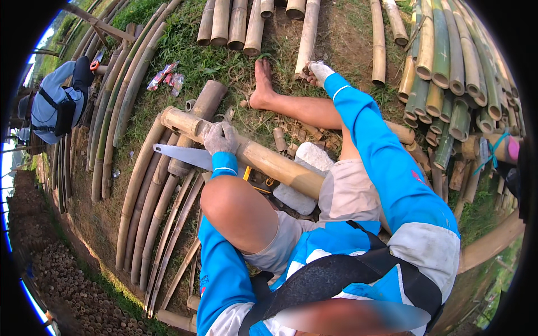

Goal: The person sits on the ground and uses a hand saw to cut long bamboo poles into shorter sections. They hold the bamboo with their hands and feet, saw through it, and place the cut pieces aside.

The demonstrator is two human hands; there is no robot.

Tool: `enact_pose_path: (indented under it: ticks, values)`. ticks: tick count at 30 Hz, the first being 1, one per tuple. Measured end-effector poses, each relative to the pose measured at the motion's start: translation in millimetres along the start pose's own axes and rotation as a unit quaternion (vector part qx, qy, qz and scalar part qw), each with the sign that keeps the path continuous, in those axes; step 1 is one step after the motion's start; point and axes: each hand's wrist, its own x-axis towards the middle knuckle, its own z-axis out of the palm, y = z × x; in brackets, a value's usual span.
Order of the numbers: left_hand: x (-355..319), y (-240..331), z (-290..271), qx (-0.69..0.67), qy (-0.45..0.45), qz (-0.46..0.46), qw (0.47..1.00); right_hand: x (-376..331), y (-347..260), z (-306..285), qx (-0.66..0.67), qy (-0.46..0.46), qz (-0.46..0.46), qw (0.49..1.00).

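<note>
A thick tan bamboo pole [280, 168] lies slantwise across my lap, its far left end resting on another bamboo piece [208, 101]. My gloved left hand [221, 138] is closed over this pole near that end. Beside it, a hand saw [185, 155] shows its pale blade below the pole; my left arm and knee hide part of it. My right arm stretches forward, and my gloved right hand [318, 73] closes at the near end of a second bamboo pole [307, 42] on the ground. The fingertips there are small and partly hidden by the glove.
Long bamboo poles [147, 190] lie at left, and a large stack of cut bamboo [440, 67] stands at right. Pale stones [314, 158] and short offcuts [279, 139] lie near my legs. Another person [56, 106] sits at far left. Plastic wrappers [164, 77] lie on grass.
</note>
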Motion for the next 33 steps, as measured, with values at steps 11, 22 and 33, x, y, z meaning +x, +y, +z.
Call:
enact_pose_path:
  ticks: [11,22,33]
  values:
    - [-0.4,-5.5,1.6,-0.008,0.019,0.009,1.0,-5.4,1.2,-2.8,0.193,-0.037,0.057,0.979]
    - [-1.0,-1.4,-1.2,-0.021,0.034,0.003,0.999,-9.3,4.9,-0.9,0.127,-0.147,0.057,0.979]
    - [3.0,24.3,-23.2,-0.031,-0.061,-0.12,0.99,-137.7,9.9,51.3,0.407,-0.426,0.061,0.806]
